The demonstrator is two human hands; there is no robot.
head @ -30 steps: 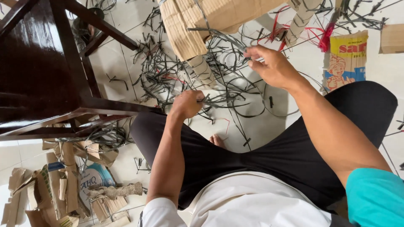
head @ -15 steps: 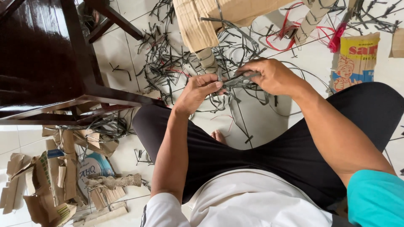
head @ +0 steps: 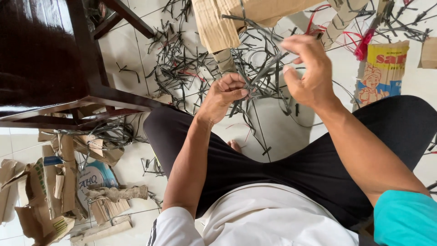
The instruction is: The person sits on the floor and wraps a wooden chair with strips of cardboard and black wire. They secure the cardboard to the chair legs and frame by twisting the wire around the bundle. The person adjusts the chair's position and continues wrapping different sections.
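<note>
I see my left hand [head: 226, 93] pinched shut on one end of a dark plastic strap [head: 266, 68], low and close to my lap, while my right hand [head: 306, 73] grips the other end higher up, fingers curled around it. Held at both ends, the strap runs taut between them, lifted clear of the tangled pile of straps [head: 200, 68] on the tiled floor [head: 277, 132]. A torn cardboard box [head: 227, 23] lies just beyond, a dark wooden chair [head: 50, 59] to my left
</note>
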